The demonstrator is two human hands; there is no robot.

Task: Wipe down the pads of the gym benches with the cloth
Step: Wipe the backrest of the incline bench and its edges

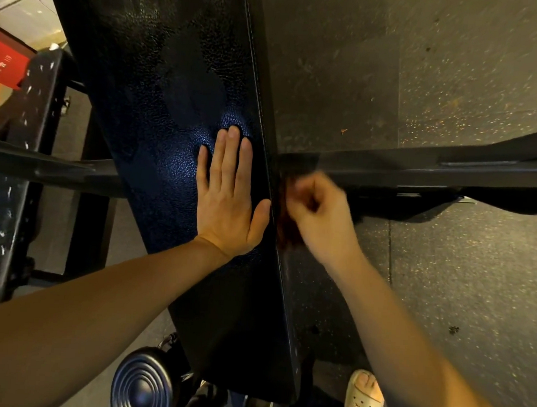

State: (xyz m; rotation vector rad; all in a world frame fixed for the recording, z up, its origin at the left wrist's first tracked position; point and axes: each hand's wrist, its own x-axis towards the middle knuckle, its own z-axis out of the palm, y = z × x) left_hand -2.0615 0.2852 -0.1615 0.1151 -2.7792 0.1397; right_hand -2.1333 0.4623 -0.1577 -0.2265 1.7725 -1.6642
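Observation:
A long black bench pad with a pebbled surface runs from the top of the view down to the bottom centre. My left hand lies flat on the pad's top, fingers straight, near its right edge. My right hand is blurred and curled round a dark reddish-brown cloth, holding it against the pad's right side face. Most of the cloth is hidden by the hand and the shadow.
A black steel frame bar crosses under the bench from left to right. A scuffed black upright stands at the left. A round black foot roller sits at the bottom. My foot in a cream clog stands on speckled rubber flooring.

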